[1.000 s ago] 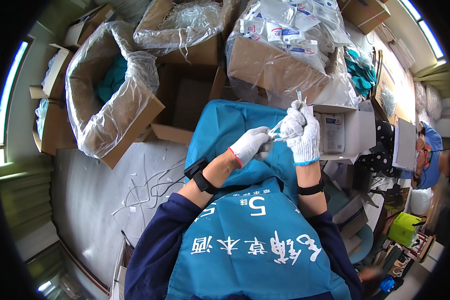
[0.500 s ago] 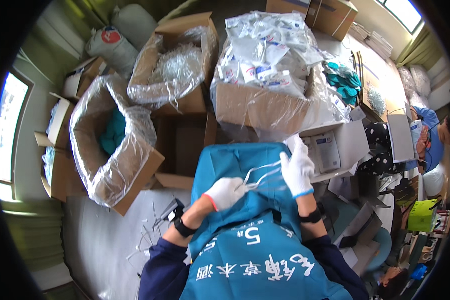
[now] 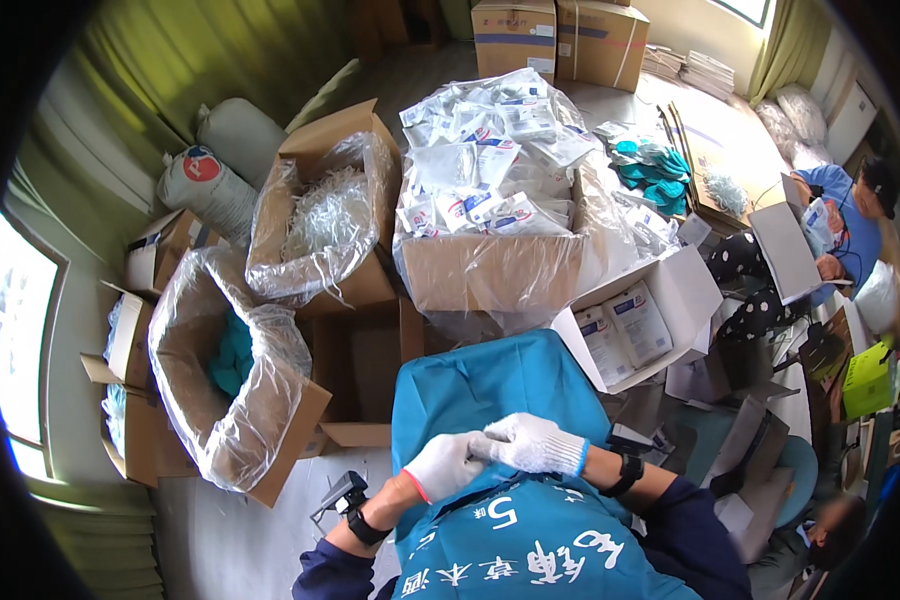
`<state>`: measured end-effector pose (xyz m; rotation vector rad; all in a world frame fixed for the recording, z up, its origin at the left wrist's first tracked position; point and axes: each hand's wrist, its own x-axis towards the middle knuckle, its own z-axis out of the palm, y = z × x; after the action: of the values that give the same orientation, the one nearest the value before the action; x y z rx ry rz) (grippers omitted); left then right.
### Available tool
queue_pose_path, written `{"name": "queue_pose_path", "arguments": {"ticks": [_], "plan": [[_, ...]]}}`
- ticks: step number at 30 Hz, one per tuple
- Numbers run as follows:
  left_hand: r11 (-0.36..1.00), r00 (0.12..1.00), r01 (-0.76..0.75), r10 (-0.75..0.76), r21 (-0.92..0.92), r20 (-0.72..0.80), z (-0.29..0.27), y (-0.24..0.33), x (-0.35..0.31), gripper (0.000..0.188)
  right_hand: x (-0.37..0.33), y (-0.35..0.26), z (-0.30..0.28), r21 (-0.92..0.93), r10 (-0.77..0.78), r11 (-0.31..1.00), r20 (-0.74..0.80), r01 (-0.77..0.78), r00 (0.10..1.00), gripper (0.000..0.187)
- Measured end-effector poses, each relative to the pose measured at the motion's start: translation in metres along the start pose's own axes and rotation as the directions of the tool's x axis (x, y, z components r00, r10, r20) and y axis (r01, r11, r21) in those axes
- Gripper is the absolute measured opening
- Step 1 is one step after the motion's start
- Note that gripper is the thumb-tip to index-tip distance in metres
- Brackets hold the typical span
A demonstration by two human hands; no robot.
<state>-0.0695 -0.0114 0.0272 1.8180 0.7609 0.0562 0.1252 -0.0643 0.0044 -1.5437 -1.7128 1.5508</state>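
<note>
My left hand (image 3: 445, 466), in a white knit glove with a red cuff, meets my right hand (image 3: 535, 443), gloved in white with a blue cuff, just above my lap. Both sets of fingers are closed and touching. Whatever lies between them is hidden; no strands show there. Beneath the hands spreads a teal apron (image 3: 485, 380) with white lettering, draped over my lap. Beyond my right hand, an open white box (image 3: 682, 340) holds flat white packets (image 3: 638, 325) with blue print.
Ahead stands a plastic-lined carton (image 3: 490, 275) heaped with packets. Left of it, another lined carton (image 3: 370, 185) holds clear strands. A third lined carton (image 3: 185, 370) contains teal cloth (image 3: 232, 355). Beside it sits an open brown carton (image 3: 365, 434). A co-worker (image 3: 850, 215) in blue is at right.
Half a second ago, thin whitish strands stretched between my parted hands. My right hand has come down and left to meet the left one, and the strands no longer show. The view has tilted up.
</note>
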Motion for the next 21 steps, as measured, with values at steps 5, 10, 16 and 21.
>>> {"name": "queue_pose_path", "arguments": {"ticks": [5,10,16,21], "plan": [[0.992,0.998,-0.060,0.059,0.112,0.018,-0.002,0.020,-0.010,0.009,-0.031,-0.032,-0.019,0.135,-0.029,0.991,0.038,0.024,0.999,0.045],[0.998,0.961,-0.027,0.044,-0.065,0.273,-0.027,0.068,-0.043,0.015,-0.074,-0.054,-0.025,0.358,-0.290,0.898,0.041,0.257,0.956,0.036],[0.995,0.934,-0.073,0.090,-0.062,0.345,-0.032,0.076,-0.071,0.017,-0.089,-0.050,-0.020,0.389,-0.353,0.883,0.183,0.262,0.917,0.027],[0.989,0.948,-0.137,0.148,-0.059,0.281,-0.036,0.075,-0.084,0.016,-0.083,-0.049,-0.019,0.326,-0.420,0.882,0.215,0.341,0.881,0.030]]}}
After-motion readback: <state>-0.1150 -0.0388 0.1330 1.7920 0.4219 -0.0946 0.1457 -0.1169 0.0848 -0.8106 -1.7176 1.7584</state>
